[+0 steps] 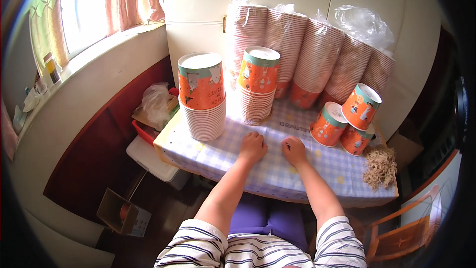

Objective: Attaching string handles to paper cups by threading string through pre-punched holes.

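Note:
My left hand (253, 148) rests closed on the blue checked tablecloth (233, 166), in front of an upside-down stack of orange and teal paper cups (259, 72) with brown string around its lower part. My right hand (295, 150) is also closed on the cloth, a short gap away. A small dark spot shows by its thumb; what it is, I cannot tell. Left of my left hand stands a wider inverted stack of paper buckets (202, 87). To the right, one upside-down cup (362, 106) sits atop two others (328, 125). Neither hand touches any cup.
Several tall cup stacks in clear plastic (317, 64) line the back by the cabinet. A tangle of brown string (380, 168) lies at the right table edge. A white lidded bin (151, 156) and an open carton (124, 213) are left below; a wooden chair (401, 231) is right.

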Demonstrator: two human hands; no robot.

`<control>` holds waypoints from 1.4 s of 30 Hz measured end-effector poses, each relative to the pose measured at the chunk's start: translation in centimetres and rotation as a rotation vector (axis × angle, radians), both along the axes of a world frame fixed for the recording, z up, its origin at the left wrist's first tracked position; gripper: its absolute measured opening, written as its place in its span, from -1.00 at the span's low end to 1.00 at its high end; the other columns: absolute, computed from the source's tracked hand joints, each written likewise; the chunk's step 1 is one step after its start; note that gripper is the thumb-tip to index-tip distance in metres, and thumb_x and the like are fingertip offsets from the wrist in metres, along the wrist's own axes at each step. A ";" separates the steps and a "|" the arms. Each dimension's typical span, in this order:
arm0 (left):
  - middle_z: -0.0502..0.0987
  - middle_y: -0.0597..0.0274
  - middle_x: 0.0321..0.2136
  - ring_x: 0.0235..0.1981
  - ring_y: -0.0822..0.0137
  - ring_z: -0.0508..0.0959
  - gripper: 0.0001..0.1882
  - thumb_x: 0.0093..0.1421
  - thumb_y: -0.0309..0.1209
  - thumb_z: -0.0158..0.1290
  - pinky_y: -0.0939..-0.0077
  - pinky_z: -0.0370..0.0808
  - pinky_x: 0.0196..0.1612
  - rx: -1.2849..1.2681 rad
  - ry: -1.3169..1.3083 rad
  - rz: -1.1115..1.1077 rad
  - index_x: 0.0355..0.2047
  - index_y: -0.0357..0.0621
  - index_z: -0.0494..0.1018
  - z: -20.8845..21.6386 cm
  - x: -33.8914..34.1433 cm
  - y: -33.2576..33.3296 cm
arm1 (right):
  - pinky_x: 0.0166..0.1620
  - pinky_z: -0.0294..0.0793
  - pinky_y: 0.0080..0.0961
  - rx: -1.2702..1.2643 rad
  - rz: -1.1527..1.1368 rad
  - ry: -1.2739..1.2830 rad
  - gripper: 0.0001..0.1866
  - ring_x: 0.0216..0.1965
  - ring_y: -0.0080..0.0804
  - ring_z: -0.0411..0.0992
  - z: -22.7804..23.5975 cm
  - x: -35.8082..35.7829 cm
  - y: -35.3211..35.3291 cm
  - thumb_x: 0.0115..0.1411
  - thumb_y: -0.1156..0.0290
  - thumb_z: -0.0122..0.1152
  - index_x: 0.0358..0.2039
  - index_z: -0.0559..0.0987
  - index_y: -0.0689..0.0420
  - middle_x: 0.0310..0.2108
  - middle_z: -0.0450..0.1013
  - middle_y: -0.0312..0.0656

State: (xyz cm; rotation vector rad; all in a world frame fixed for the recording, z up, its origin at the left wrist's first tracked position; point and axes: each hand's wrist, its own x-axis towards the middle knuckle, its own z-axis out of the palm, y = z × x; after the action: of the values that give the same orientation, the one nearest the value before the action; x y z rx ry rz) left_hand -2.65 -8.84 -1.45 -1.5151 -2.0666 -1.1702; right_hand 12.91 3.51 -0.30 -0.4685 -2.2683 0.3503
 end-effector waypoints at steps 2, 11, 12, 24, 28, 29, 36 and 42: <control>0.49 0.06 -0.43 -0.28 0.01 0.47 -0.88 -0.04 -0.40 0.03 0.17 0.39 -0.14 0.008 -0.013 0.000 -0.54 -0.20 0.48 -0.2 -0.2 -0.2 | -0.25 0.40 -0.29 -0.002 0.008 -0.010 -0.88 -0.34 -0.10 0.41 0.0 -0.1 -0.3 0.06 0.39 0.12 -0.50 0.52 0.17 -0.43 0.46 -0.12; 0.50 0.04 -0.44 -0.32 0.00 0.48 -0.87 -0.02 -0.39 0.03 0.17 0.40 -0.19 0.041 -0.167 -0.054 -0.53 -0.19 0.48 0.4 -0.2 -0.5 | -0.26 0.39 -0.26 0.032 -0.023 -0.088 -0.88 -0.34 -0.07 0.40 0.5 -0.3 -0.4 0.06 0.39 0.12 -0.49 0.49 0.16 -0.43 0.44 -0.09; 0.50 0.04 -0.44 -0.32 0.00 0.48 -0.87 -0.02 -0.40 0.03 0.17 0.40 -0.20 0.061 -0.182 -0.060 -0.53 -0.20 0.48 0.3 -0.3 -0.5 | -0.26 0.39 -0.25 0.060 -0.038 -0.108 -0.88 -0.33 -0.06 0.40 0.5 -0.4 -0.1 0.06 0.38 0.12 -0.50 0.49 0.16 -0.43 0.44 -0.09; 0.54 0.02 -0.36 -0.29 0.08 0.54 -0.79 0.00 -0.43 0.00 0.31 0.46 -0.18 0.260 -0.611 -0.048 -0.36 -0.25 0.52 -0.1 -3.0 0.6 | -0.27 0.40 -0.51 -0.541 -0.092 -0.040 -0.68 -0.37 -0.47 0.43 2.0 -6.0 4.2 0.12 0.20 0.17 -0.32 0.55 0.24 -0.39 0.51 -0.18; 0.40 -0.07 -0.13 -0.20 0.10 0.47 -0.55 0.00 -0.48 -0.01 0.30 0.42 -0.09 0.305 -0.827 0.062 -0.03 -0.31 0.36 1.0 -6.3 1.6 | -0.10 0.41 -0.44 -0.631 -0.100 0.024 -0.49 -0.16 -0.32 0.45 3.9 -8.6 4.7 0.10 0.13 0.20 -0.09 0.46 0.29 -0.17 0.50 -0.03; 0.34 -0.12 -0.08 -0.11 0.06 0.42 -0.49 0.00 -0.48 -0.01 0.29 0.38 -0.02 0.284 -0.817 0.060 0.02 -0.31 0.30 1.1 -6.9 1.9 | -0.08 0.40 -0.44 -0.650 -0.119 0.070 -0.43 -0.12 -0.30 0.43 4.6 -9.2 4.8 0.09 0.12 0.20 -0.02 0.42 0.30 -0.11 0.47 -0.01; 0.14 -0.29 0.11 0.17 -0.15 0.15 -0.23 -0.03 -0.42 0.00 0.17 0.11 0.23 0.236 -0.762 0.042 0.20 -0.37 0.00 1.7 -10.6 4.4 | 0.08 0.21 0.05 -0.981 -0.021 0.267 0.03 0.22 0.02 0.11 14.6 -13.0 3.3 0.00 -0.23 0.16 0.32 -0.06 0.01 0.28 0.03 -0.01; 0.10 -0.19 0.22 0.23 -0.13 0.05 -0.30 0.02 -0.34 -0.14 0.21 -0.09 0.28 0.547 -1.069 -0.119 0.23 -0.24 0.09 2.6 -13.1 7.8 | 0.18 -0.20 0.36 -1.202 -0.063 0.164 -0.07 0.35 0.11 -0.34 14.2 -15.6 7.4 0.09 -0.36 -0.18 0.34 -0.13 -0.17 0.39 -0.38 -0.19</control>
State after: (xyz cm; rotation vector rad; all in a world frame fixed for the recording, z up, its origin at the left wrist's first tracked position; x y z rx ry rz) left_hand -15.77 -1.09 1.19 -0.7821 -1.8436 -2.7194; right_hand -2.71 10.87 13.90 -1.0324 -1.6536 1.6552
